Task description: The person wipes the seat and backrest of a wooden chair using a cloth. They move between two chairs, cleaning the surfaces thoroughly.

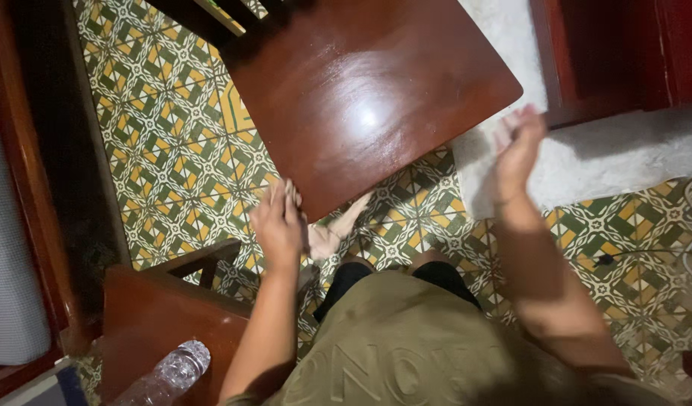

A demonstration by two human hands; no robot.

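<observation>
A dark polished wooden chair (368,98) was found standing on the patterned tiled floor (166,128), directly ahead of the person. The left hand (278,222) was closed on the near corner of the seat; the right hand (517,146) was held open, fingers apart, just off the far corner, gripping nothing. The chair was judged rigid and fairly heavy, its glossy seat likely slippery; the seat edges and corners were judged the soundest holds. A second wooden seat (166,316), bearing a clear plastic bottle (169,376), was noted near the left. A pale stone step (609,150) and dark red furniture (616,53) crowded the right side. A bare foot (335,229) lay beneath the seat.
</observation>
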